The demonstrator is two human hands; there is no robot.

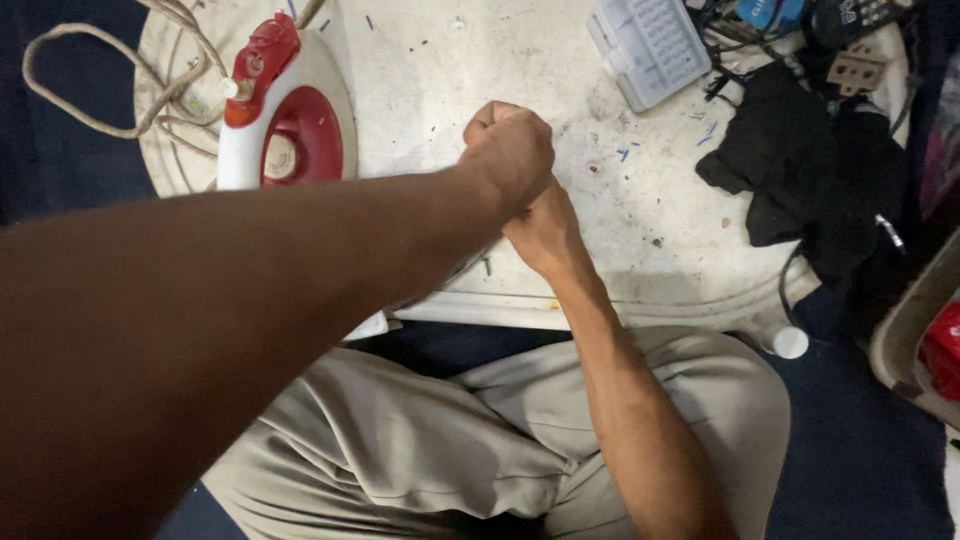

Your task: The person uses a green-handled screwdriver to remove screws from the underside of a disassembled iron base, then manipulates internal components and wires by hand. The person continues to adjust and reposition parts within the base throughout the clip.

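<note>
The left hand [512,150] is clenched in a fist stacked on the right hand [545,228], also clenched; whatever they grip is hidden between them. A thin dark tool [487,266] lies on the desk [520,60] just under the wrists. A hard slip could knock the nearby iron [285,110] or snag its cord [90,70].
</note>
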